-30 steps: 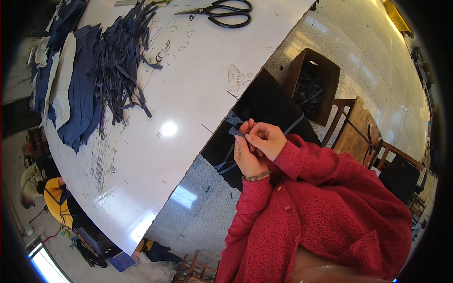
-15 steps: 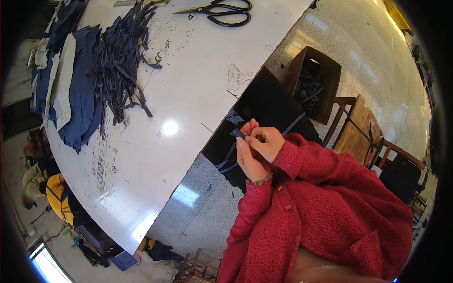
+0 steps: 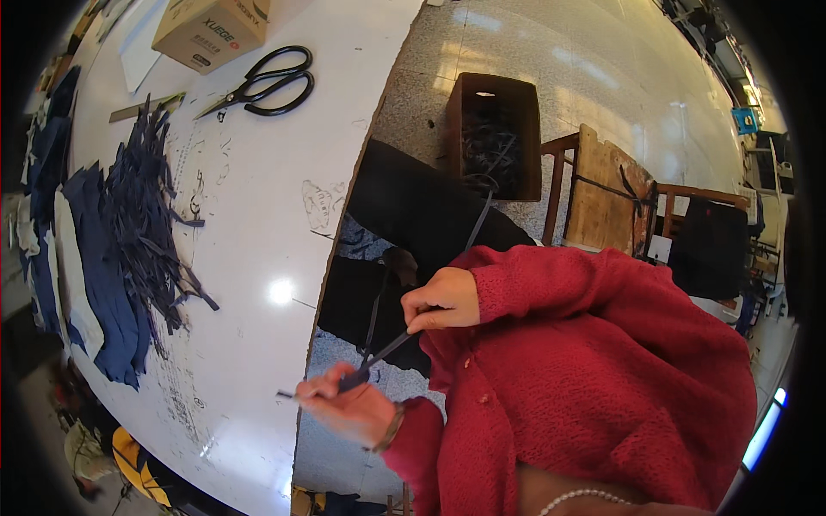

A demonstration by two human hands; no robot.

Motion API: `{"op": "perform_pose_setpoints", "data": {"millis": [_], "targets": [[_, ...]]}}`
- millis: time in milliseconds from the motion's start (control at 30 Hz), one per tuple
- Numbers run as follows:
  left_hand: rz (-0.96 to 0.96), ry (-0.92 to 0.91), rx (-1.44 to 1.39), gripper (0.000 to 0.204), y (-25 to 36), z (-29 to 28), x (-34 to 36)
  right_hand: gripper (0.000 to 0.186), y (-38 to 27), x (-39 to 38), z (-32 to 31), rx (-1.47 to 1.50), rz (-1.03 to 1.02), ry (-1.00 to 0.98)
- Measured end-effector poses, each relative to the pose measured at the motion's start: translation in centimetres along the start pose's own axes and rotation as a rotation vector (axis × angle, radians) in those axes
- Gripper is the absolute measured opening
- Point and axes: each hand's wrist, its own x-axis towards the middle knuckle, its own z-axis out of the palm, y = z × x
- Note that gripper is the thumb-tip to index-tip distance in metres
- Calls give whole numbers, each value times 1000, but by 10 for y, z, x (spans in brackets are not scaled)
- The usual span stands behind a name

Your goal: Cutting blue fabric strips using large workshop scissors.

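A narrow dark fabric strip (image 3: pixel 389 351) runs taut between my two hands, in front of my red sleeves. My left hand (image 3: pixel 351 411), with a bracelet at the wrist, is lower down by the table edge and slightly blurred. Its fingers are closed around the strip, whose short end pokes out past them. Higher and to the right, my right hand (image 3: pixel 445 301) pinches the strip between thumb and curled fingers. Below the hands, black cloth (image 3: pixel 430 198) covers my lap, with another thin strip (image 3: pixel 482 219) trailing across it toward a box.
The white table (image 3: pixel 258 344) on the left bears a bundle of dark strips (image 3: pixel 142 206), dark fabric pieces (image 3: pixel 99 275), black-handled scissors (image 3: pixel 267 82) and a cardboard box (image 3: pixel 211 34). A brown bin (image 3: pixel 533 138) of strips stands on the floor beside a wooden chair (image 3: pixel 602 193).
My hands were close together and have moved apart, the left down and left, drawing the strip out between them. The view has shifted, bringing the cardboard box into sight.
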Motion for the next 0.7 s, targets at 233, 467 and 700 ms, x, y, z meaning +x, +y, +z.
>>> {"op": "perform_pose_setpoints", "data": {"millis": [233, 467, 700], "targets": [[105, 183, -171, 33, 182, -151, 28, 21, 23, -48, -51, -44, 137, -171], [685, 431, 725, 31, 198, -92, 8, 21, -4, -36, -132, -287, 159, -164], [-98, 7, 703, 29, 17, 16, -35, 19, -77, 25, -6, -486, -297, -343]]}}
